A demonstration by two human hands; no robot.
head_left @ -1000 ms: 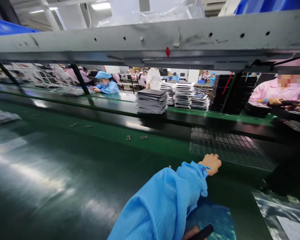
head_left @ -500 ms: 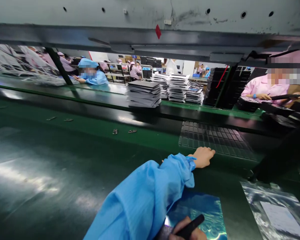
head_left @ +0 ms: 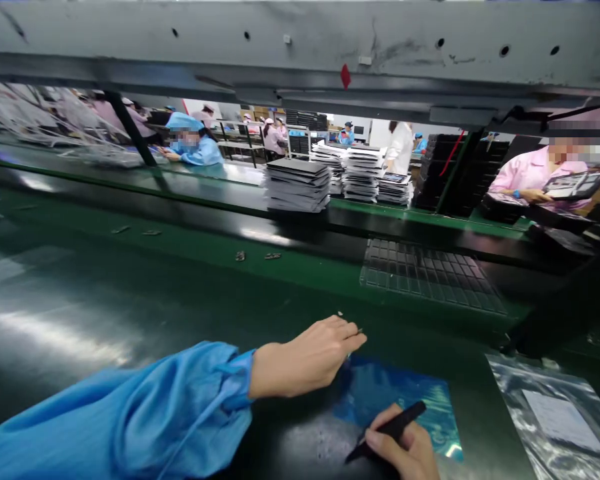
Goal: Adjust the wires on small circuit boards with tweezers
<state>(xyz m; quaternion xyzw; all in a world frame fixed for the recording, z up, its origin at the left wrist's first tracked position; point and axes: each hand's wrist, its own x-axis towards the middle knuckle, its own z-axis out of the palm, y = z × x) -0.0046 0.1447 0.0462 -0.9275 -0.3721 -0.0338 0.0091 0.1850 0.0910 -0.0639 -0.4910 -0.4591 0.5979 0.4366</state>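
Just under the left hand (head_left: 307,357), a blue sheet (head_left: 405,400) is lying flat on the green table (head_left: 130,313). That hand is reaching in from a blue sleeve (head_left: 130,413), its fingers (head_left: 347,337) pressed together and pinching a tiny dark piece (head_left: 360,331) at the tips, too small to identify. The fingertips are hovering just beyond the far left corner of the blue sheet. Near the bottom edge, the right hand (head_left: 405,450) is resting on the sheet's near side, its fingers (head_left: 380,440) wrapping a black pen-like tool (head_left: 387,430) whose tip is pointing down and left toward the table. Beyond the left fingers, a clear gridded tray (head_left: 430,277) is lying flat on the table, well apart from both hands. Right of the right hand, a shiny silver bag with a white label (head_left: 560,417) is lying near the table edge. Further beyond the left fingers, small metal bits (head_left: 255,255) are sitting on the green strip. Past the tray, a stack of dark flat panels (head_left: 297,185) is standing on a raised ledge, with more stacks (head_left: 363,173) behind it. Overhead, a grey metal beam (head_left: 300,47) is spanning the view. Far right, a person in pink (head_left: 535,177) is holding a dark tray; far left, a person in blue (head_left: 193,143) is working at another line.
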